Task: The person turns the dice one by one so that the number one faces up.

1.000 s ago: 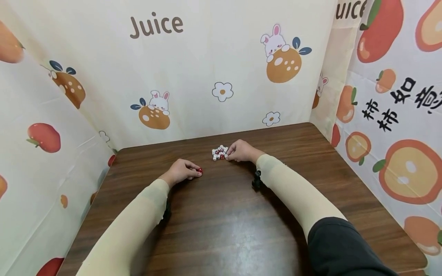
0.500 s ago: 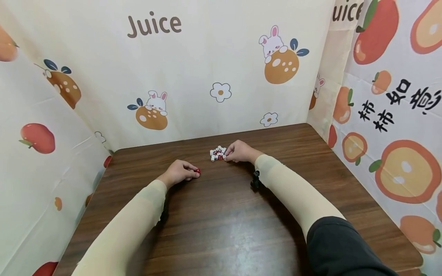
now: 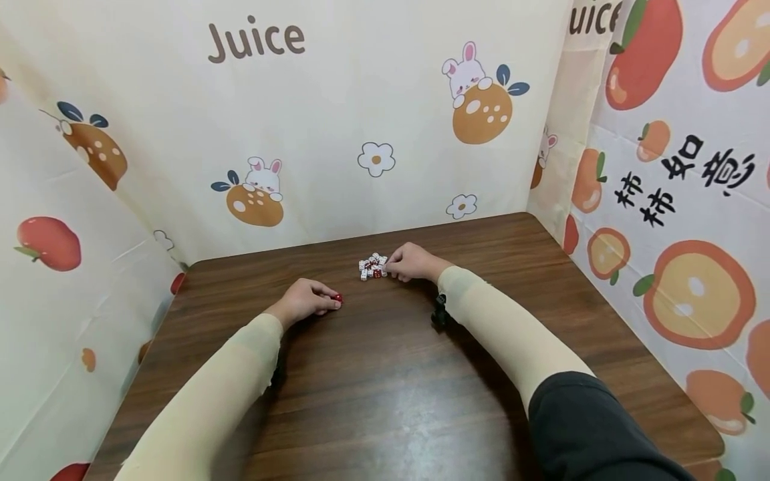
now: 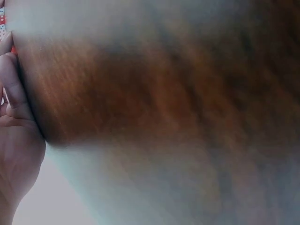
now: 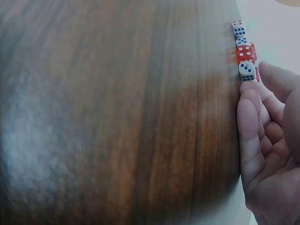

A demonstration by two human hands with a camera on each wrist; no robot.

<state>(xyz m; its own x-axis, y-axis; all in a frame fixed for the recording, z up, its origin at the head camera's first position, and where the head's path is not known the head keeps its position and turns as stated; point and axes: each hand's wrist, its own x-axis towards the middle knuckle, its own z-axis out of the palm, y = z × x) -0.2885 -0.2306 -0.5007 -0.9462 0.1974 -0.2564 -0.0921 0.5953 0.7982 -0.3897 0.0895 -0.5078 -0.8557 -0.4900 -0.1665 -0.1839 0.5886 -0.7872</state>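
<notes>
Wood-grain tabletop (image 3: 361, 374) bears clustered spotted dice (image 3: 373, 266), white and red

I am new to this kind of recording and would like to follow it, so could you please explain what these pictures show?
There is no machine at work here, just a person's two bare hands. The wide picture comes from a camera worn on the head, looking forward and down; the other two come from a camera on each wrist. A brown table carries a small pile of white and red dice towards its far side. The left hand holds a red die apart from the pile. The right hand is at the pile's edge, its fingers close to a white die; whether they grip one is unclear.
</notes>
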